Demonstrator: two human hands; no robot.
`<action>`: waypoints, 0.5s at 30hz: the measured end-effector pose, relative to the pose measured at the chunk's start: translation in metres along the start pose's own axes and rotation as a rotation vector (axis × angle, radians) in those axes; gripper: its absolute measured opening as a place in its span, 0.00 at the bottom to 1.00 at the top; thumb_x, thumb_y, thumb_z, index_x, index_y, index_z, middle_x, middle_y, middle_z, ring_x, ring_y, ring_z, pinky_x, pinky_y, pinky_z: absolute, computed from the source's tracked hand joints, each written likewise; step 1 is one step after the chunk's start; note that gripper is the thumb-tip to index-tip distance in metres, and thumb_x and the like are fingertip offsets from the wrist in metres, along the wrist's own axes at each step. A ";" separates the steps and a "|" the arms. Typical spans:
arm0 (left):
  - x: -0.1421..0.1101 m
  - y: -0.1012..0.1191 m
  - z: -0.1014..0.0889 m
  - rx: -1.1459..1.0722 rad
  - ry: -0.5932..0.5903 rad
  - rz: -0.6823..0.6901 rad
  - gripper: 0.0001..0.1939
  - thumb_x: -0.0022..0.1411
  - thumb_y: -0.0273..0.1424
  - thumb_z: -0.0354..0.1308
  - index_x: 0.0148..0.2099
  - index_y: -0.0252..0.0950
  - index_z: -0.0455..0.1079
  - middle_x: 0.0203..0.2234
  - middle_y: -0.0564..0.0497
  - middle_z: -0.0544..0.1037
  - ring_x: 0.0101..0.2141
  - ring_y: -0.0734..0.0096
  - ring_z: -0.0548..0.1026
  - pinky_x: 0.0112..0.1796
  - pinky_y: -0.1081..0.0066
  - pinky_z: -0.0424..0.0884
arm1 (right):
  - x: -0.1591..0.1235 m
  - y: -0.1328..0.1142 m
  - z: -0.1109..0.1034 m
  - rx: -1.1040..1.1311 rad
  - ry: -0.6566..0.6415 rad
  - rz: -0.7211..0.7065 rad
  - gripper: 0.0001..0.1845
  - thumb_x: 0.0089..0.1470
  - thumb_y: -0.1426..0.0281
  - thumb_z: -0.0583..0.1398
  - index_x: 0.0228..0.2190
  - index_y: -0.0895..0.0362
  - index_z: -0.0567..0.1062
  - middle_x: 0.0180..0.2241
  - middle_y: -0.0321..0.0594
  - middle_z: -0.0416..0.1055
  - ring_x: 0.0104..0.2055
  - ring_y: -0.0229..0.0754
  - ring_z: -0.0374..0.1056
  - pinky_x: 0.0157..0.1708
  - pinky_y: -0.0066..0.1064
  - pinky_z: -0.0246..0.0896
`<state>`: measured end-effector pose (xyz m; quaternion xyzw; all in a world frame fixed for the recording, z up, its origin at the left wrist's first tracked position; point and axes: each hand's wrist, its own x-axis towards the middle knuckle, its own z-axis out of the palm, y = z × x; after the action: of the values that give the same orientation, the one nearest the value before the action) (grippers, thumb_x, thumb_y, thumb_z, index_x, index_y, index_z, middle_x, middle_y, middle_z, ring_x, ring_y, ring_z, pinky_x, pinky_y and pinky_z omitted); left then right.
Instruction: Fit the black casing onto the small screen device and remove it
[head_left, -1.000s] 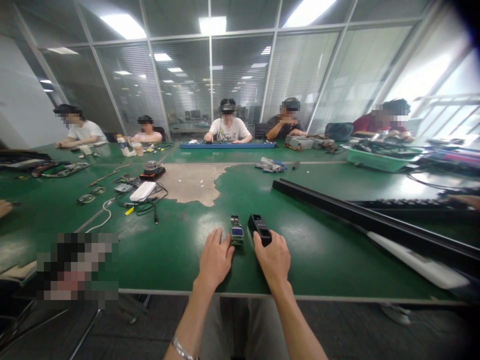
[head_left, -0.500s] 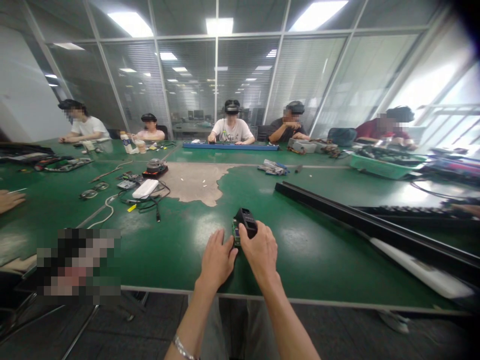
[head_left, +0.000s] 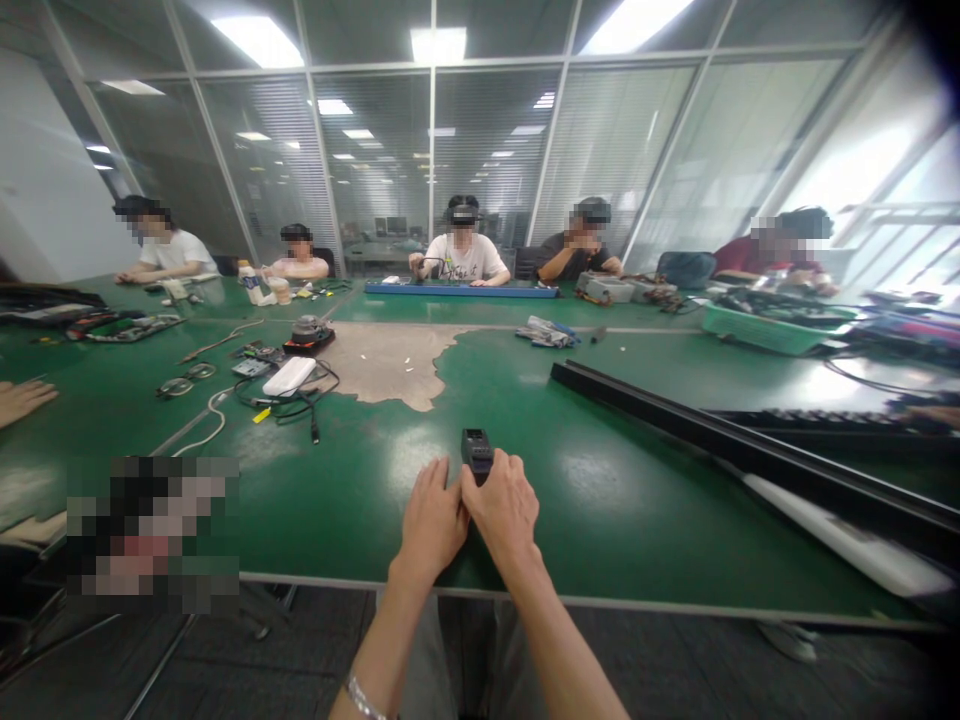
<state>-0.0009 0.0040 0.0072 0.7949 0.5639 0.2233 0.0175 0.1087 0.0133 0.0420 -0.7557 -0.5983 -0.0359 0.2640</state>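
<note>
A small black device casing (head_left: 477, 446) with slots on its upper face is on the green table in front of me. My right hand (head_left: 507, 505) is closed around its near right side, thumb across the near end. Just left of the casing, my left hand (head_left: 433, 518) rests with fingers stretched forward and its thumb close to the casing's near end. Whether that thumb touches it, I cannot tell. The casing's near end is hidden behind my hands.
Long black rails (head_left: 720, 440) and a white bar (head_left: 840, 535) lie to the right. At the left are a white power bank (head_left: 289, 377), cables and a circuit board (head_left: 255, 360). Beyond are gloves (head_left: 546, 332), a green basket (head_left: 765, 328) and several seated people.
My right hand has shifted left with the casing, which has turned from tilted to roughly upright. The green circuit board beside it no longer shows. My left hand has hardly moved.
</note>
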 end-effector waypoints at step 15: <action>0.002 -0.002 0.005 0.041 -0.037 -0.024 0.26 0.65 0.29 0.47 0.64 0.31 0.60 0.65 0.37 0.59 0.65 0.56 0.56 0.63 0.54 0.54 | -0.007 0.007 0.012 0.122 -0.040 0.048 0.26 0.58 0.50 0.54 0.48 0.56 0.67 0.42 0.45 0.70 0.42 0.47 0.71 0.38 0.33 0.59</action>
<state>0.0001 0.0079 0.0032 0.7923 0.5773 0.1970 0.0144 0.1100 0.0110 0.0270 -0.7530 -0.5862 0.0219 0.2982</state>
